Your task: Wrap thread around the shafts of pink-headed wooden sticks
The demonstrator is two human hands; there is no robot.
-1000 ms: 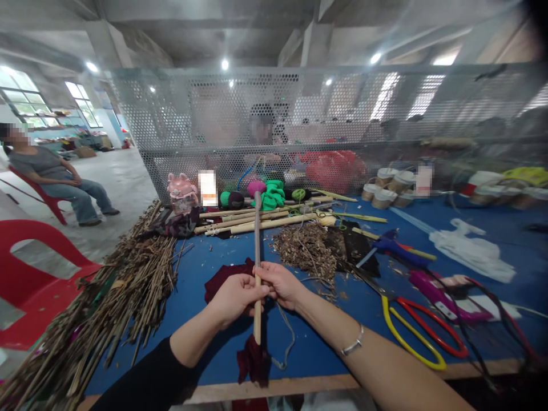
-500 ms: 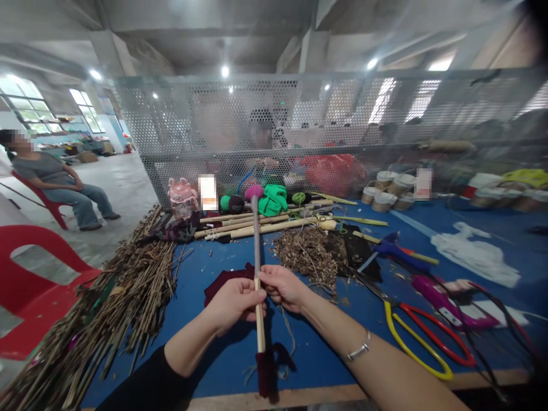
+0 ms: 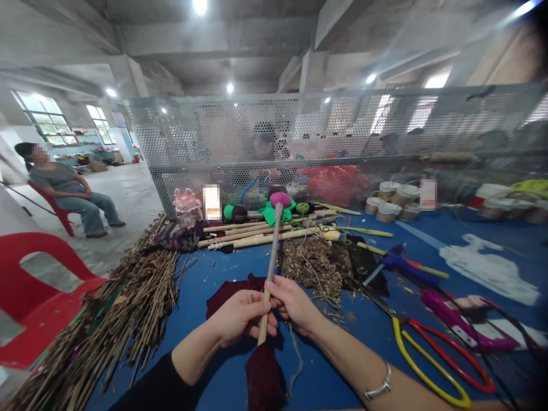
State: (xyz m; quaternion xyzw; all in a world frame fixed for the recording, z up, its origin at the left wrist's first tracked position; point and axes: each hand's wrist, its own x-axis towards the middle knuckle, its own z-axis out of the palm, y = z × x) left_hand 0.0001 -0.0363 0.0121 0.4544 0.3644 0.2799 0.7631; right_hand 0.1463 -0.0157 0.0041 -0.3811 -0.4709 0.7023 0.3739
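head view: left hand and right hand both pinch one stick
one pink ball caps it; right of it, one pair of scissors; left, one twig heap.

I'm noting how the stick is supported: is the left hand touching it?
Touching. The head view shows the left hand with its thumb across the front of the stick and its fingers showing on the other side.

Blue table; maroon cloth; scissors; twigs
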